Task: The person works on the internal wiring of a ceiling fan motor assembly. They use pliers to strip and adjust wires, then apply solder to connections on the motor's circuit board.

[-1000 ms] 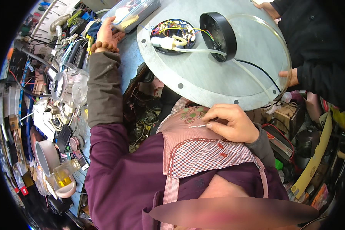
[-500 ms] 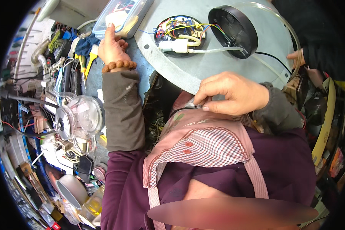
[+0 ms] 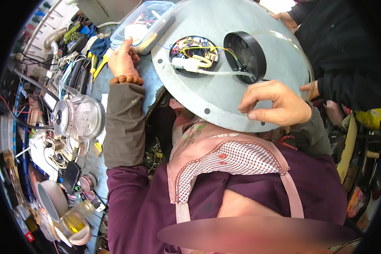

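Note:
My left hand [image 3: 123, 61], with a bead bracelet at its wrist, is at the near corner of a clear plastic box [image 3: 163, 26]. Its thumb lies along the box's side and the fingers curl in below. Small parts and wires lie inside the box. My right hand [image 3: 279, 103] hovers over the near edge of a grey round plate [image 3: 180, 95], fingers loosely bent, thumb apart, nothing visible between them. On the plate sits a round black base [image 3: 194, 57] full of coloured wires and a white tube fitting. Wires and a tube link it to a tilted black round housing [image 3: 258, 57].
Another person's hands [image 3: 285, 19] touch the plate's far right edge. A clear hose [image 3: 298, 48] curves along that side. To the left, the blue bench [image 3: 100, 86] carries a glass kettle [image 3: 86, 116], a yellow-handled brush [image 3: 100, 65], pliers, cables and a pot [image 3: 53, 201].
My right hand has left the apron's upper edge and moved right, over the plate's rim. My left hand stays at the box. The view has shifted, and the other person's second hand now shows.

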`<state>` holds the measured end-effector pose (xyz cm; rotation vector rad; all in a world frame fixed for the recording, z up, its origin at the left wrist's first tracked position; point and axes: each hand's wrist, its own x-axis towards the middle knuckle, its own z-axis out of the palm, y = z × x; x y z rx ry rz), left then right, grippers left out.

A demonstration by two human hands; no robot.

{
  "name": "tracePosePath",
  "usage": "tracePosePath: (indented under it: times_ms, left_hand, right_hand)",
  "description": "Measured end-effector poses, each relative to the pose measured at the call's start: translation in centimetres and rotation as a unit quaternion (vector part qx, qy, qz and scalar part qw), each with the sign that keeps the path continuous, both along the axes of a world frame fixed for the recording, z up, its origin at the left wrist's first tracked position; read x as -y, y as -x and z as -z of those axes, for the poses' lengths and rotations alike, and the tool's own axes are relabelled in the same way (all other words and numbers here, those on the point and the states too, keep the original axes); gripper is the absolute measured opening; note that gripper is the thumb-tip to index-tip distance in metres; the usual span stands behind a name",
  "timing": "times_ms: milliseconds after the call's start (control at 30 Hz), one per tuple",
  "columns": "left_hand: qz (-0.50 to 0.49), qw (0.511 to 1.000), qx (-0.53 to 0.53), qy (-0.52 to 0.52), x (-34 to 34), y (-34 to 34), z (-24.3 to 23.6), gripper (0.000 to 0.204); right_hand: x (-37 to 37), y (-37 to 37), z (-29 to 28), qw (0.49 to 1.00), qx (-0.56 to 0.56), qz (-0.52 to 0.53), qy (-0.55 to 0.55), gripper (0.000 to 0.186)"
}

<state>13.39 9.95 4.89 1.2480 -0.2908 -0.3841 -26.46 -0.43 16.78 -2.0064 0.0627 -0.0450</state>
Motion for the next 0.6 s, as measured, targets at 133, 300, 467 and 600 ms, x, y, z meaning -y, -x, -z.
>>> tracePosePath:
  times_ms: [133,300,467,600]
  left_hand:
    - [0.018,0.999,0.025,0.008,-1.3,0.9,0.5,0.030]
    - [0.018,0.991,0.099,-0.093,-2.1,4.2,-0.4,0.048]
    - [-0.242,0.940,0.239,-0.040,-2.6,3.8,-3.9,0.040]
    - [0.027,0.980,0.143,-0.134,-1.1,-3.6,-4.9,0.033]
  right_hand:
    - [1.4,-1.9,-2.4,0.995,0.095,-0.016,0.018,0.018]
    - [5.5,-4.4,-5.2,0.990,0.128,0.051,-0.028,0.024]
    - [10.6,-5.9,-5.0,0.966,0.095,0.215,-0.104,0.025]
    - [15.5,-12.5,-3.6,0.979,-0.020,0.164,-0.117,0.030]
